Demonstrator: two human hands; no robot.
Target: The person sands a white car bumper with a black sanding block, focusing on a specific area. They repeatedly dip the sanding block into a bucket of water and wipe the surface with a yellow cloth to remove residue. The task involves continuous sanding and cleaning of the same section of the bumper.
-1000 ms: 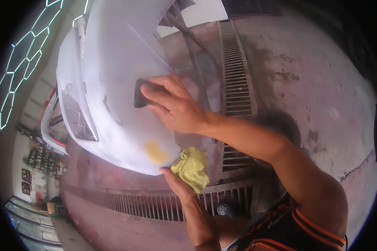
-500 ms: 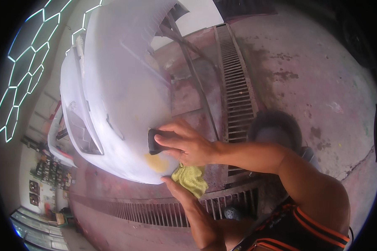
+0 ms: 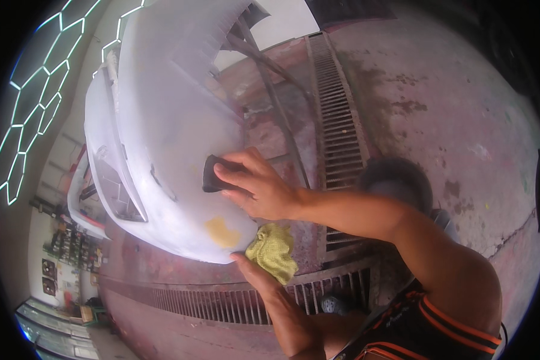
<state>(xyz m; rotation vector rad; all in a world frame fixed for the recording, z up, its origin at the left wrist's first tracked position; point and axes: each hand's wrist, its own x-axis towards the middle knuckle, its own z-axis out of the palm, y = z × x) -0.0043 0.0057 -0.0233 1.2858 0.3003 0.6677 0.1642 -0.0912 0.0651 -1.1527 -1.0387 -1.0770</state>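
Observation:
A grey-white primed car bumper (image 3: 180, 108) stretches from the top of the view down to the middle. My right hand (image 3: 264, 191) grips a black sanding block (image 3: 210, 174), its flat side against the bumper's curved face. Just below the block, a yellow-tan filler patch (image 3: 223, 232) shows on the surface. At the bumper's lower edge, my left hand (image 3: 257, 277) is closed on a yellow-green cloth (image 3: 274, 252), the thumb touching the edge. The rest of its fingers are hidden behind the cloth.
Metal stand bars (image 3: 276, 108) run behind the bumper. Floor drain grates (image 3: 342, 144) cross the reddish floor. A dark round bucket-like container (image 3: 402, 180) stands beyond my right forearm. Another white bumper-like part (image 3: 81, 207) and shelves of small items (image 3: 72, 246) are at left.
My right hand has slid the sanding block up and slightly left along the bumper, away from the filler patch. My left hand and the cloth stay nearly in place.

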